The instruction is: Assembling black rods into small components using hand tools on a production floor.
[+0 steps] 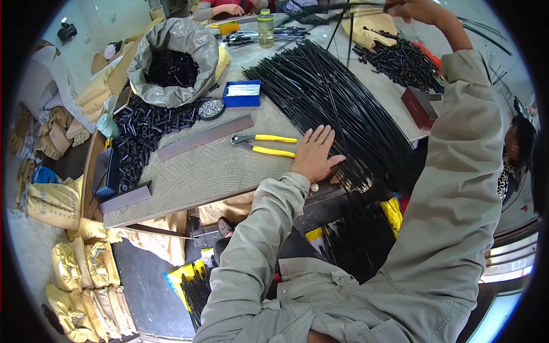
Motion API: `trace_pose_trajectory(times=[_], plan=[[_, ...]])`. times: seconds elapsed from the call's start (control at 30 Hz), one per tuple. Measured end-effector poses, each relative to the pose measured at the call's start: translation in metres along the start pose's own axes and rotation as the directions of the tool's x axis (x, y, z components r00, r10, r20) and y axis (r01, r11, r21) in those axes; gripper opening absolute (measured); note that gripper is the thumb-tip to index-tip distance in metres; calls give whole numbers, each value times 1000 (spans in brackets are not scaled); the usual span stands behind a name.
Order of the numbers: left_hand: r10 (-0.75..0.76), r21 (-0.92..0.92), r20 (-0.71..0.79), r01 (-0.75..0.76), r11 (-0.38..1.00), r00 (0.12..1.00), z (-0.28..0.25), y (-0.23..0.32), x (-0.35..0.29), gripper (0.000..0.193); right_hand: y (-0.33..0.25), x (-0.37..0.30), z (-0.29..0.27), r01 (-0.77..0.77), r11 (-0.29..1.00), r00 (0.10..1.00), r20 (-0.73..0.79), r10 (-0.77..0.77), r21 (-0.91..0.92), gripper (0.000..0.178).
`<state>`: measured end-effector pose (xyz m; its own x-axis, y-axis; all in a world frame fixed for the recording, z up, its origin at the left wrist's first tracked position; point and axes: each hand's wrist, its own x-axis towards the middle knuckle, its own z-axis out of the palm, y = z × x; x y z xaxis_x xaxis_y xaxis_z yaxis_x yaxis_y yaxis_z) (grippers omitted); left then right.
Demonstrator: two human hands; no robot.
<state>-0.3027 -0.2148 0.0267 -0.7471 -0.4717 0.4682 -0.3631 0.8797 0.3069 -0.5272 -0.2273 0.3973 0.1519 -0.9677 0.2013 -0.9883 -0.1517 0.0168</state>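
My left hand lies flat with its fingers stretched out, touching the near left edge of a large heap of thin black rods. Raised at the far right, my right hand is closed around some thin black rods, whose ends stick out on both sides of it. Just left of my left hand, pliers with yellow handles rest on the table. Part of my right hand is cut off by the upper edge of the picture.
A grey sack of black parts stands back left, beside loose black tube pieces. A blue box, a flat metal bar and a bottle are on the table. More black pieces lie far right. Another person's hand shows across the table.
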Motion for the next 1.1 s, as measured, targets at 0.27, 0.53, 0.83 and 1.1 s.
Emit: trace_pose_trajectory(times=[0.27,0.53,0.83,1.1], plan=[[135,-103,-340,-179,978,931,-39,22,-39,38,-74,42,124,-167,896,833,-427,351,411,31],[263,-57,-158,-274,960,952,-146,59,-132,25,-221,80,191,501,497,512,-706,490,708,33],[-114,-305,-559,-75,950,821,-233,53,-154,20,-312,42,250,352,55,919,-356,171,934,20],[-750,-927,-235,89,364,619,-296,-16,-119,35,-352,-56,180,65,209,964,-7,-265,976,25]])
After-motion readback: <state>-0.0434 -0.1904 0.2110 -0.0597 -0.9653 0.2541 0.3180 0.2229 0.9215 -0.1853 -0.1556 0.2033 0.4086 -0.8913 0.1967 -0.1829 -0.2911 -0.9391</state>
